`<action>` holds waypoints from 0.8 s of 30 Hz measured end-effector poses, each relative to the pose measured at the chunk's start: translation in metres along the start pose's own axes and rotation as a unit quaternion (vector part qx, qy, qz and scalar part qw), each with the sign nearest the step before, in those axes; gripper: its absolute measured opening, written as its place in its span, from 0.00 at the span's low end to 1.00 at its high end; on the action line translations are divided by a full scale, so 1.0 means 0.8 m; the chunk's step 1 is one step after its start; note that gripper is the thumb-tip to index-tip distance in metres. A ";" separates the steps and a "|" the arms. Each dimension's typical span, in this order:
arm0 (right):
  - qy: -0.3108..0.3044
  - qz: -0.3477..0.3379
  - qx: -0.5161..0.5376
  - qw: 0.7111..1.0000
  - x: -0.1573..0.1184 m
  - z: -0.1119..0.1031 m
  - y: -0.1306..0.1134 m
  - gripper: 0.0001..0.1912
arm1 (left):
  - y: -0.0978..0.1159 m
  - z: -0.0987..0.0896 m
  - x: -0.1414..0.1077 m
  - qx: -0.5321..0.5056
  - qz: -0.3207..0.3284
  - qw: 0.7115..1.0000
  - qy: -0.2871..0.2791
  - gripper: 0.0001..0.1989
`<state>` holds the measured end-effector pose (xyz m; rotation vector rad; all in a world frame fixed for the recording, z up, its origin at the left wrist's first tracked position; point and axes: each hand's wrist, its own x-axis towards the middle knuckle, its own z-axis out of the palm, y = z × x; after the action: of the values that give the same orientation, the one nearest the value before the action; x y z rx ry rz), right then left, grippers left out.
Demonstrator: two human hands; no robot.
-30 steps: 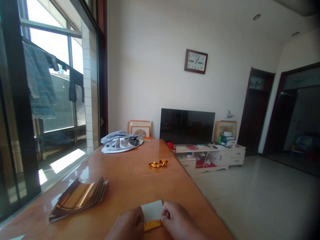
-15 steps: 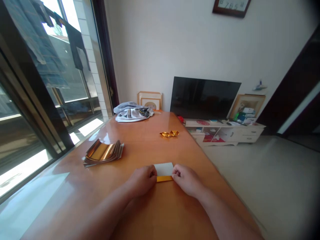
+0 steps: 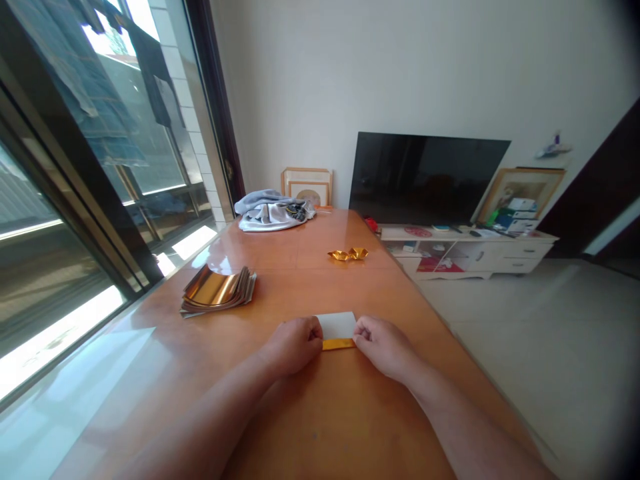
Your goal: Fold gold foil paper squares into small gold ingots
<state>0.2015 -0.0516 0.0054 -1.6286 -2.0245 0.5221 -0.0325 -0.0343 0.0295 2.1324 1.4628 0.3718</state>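
Tabletop [image 3: 330, 427] holds an unfolded gold-foil stack [image 3: 215, 288] left of the white-backed sheet [image 3: 337, 325]; left hand [image 3: 297, 343] and right hand [image 3: 384, 345] pinch that sheet's sides, its near edge folded gold, the rest flat; beyond it, two folded foil pieces [image 3: 358, 254] look finished.

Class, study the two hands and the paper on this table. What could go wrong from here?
1. The left hand and right hand grip opposite ends of the sheet; uneven pulling might skew the gold band along its near edge.
2. The stack of gold sheets is curled with ragged edges, so a knock could make it slide.
3. The shiny gold pieces sit toward the table's right edge; a bump might send them off.
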 end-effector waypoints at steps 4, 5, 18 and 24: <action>-0.003 0.010 0.004 1.000 0.000 -0.002 0.000 0.03 | 0.002 -0.004 0.001 -0.011 -0.006 1.000 -0.008 0.06; -0.004 0.012 0.006 1.000 0.000 -0.002 -0.001 0.03 | 0.003 -0.006 0.002 -0.014 -0.008 1.000 -0.012 0.06; -0.019 0.015 0.011 1.000 0.000 -0.011 -0.007 0.04 | 0.011 -0.011 0.003 -0.018 -0.023 0.999 -0.030 0.05; -0.018 0.012 0.011 1.000 0.001 -0.010 -0.005 0.04 | 0.006 -0.007 0.001 0.019 -0.005 0.999 -0.029 0.05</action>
<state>0.2027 -0.0522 0.0145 -1.6447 -2.0209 0.5842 -0.0312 -0.0331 0.0371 2.1472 1.4578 0.2796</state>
